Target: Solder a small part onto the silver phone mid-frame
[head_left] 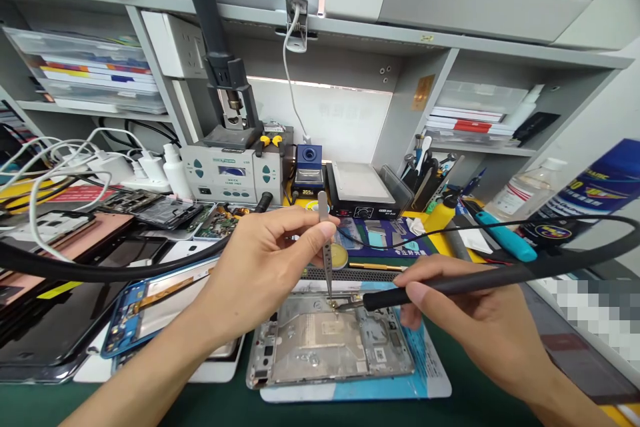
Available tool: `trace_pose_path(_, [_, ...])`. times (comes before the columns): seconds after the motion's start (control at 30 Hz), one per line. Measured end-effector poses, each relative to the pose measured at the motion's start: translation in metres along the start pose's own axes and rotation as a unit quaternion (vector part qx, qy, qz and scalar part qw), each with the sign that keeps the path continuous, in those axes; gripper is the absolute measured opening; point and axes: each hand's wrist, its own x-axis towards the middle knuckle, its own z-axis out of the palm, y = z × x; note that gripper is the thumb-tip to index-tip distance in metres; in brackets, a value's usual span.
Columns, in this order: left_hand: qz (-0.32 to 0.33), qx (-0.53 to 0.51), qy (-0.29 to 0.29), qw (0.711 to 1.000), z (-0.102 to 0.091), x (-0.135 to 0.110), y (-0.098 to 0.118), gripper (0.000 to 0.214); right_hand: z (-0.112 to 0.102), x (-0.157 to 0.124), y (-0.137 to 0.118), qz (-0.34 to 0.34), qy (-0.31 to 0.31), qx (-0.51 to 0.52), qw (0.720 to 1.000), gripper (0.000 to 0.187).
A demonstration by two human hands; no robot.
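Observation:
My left hand pinches metal tweezers that point straight down, their tips at the upper edge of an opened phone frame. From the right, my right hand grips a soldering iron by its black handle. The iron's tip meets or nearly meets the tweezer tips at a small part on the frame; whether they touch I cannot tell. Bare metal and small components show on the phone frame, which lies flat on a white and blue board.
Phone parts with a blue frame and dark phones crowd the left. Behind stand a grey rework station, a hot plate and a tool holder. A thick black cable crosses the left; the iron's cord loops at right.

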Motion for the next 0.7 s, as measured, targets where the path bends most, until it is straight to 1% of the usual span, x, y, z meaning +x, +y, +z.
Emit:
trace_pose_path(0.13, [0.011, -0.002, 0.003, 1.000, -0.0006, -0.0003, 0.0006, 0.026, 0.0018, -0.0002, -0.0027, -0.004, 0.022, 0.003, 1.000, 0.015])
trace_pose_path(0.3, [0.025, 0.004, 0.004, 1.000, -0.0007, -0.0009, 0.0002, 0.027, 0.0028, -0.0025, -0.0042, -0.003, 0.020, 0.016, 1.000, 0.011])
trace_pose_path(0.4, [0.028, 0.001, 0.006, 1.000, -0.0002, -0.0013, -0.0005, 0.027, 0.0023, -0.0032, -0.0034, -0.004, 0.020, 0.011, 1.000, 0.012])
trace_pose_path(0.7, [0.019, -0.011, 0.000, 1.000, 0.0008, -0.0022, -0.0007, 0.026, 0.0020, -0.0024, -0.0026, -0.060, 0.012, -0.030, 0.998, 0.017])
